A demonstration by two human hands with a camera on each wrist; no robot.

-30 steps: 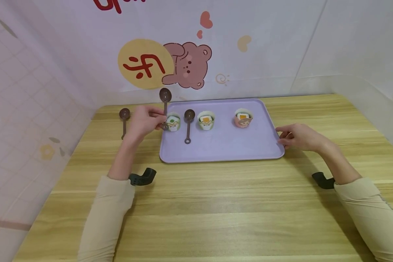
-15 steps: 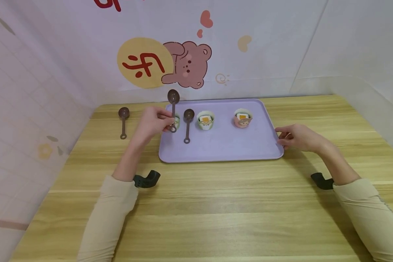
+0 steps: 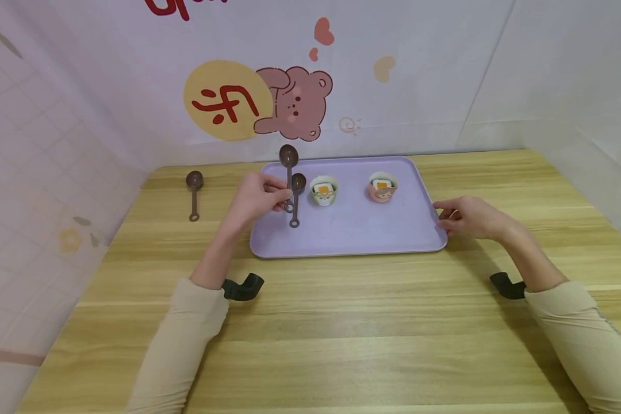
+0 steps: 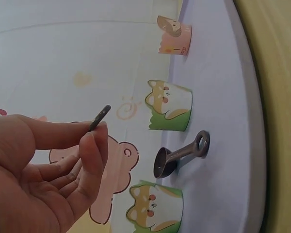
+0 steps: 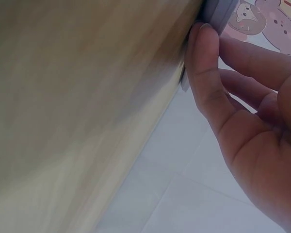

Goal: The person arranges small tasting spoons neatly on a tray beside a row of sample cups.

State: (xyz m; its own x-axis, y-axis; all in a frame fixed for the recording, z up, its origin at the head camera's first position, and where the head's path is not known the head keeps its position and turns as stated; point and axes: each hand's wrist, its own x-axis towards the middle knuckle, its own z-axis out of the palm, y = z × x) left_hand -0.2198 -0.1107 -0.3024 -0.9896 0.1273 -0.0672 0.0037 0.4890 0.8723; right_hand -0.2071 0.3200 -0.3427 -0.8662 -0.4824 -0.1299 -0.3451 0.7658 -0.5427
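Spanning most of the head view, the wooden bench carries everything. On it, upper middle of the frame, sits the lilac tray. Handling over this tray, as judged: move the lifted scoop slowly, hold good height, come down only on bare surface, and leave the tray unpushed; a dropped wrist or swinging handle could knock a cup.

Poses. Left hand: forearm rises from lower left of the frame, hand over the tray's left part, thumb and fingertips pinching the handle of the held scoop; remaining fingers loosely bent. Right hand: forearm enters from lower right, fingertips at the tray's right edge. Whether they grip the rim or only touch it: cannot tell.

Scoops, three, all brown. The held one points its bowl to the top of the frame and overlaps the second scoop; the left wrist view shows the two apart, the second resting on the tray between two green cups. Third scoop: on the bench, left of frame.

Cups, three, all on the tray: middle green cup; other green cup, bottom of the left wrist view; pink cup, further right.
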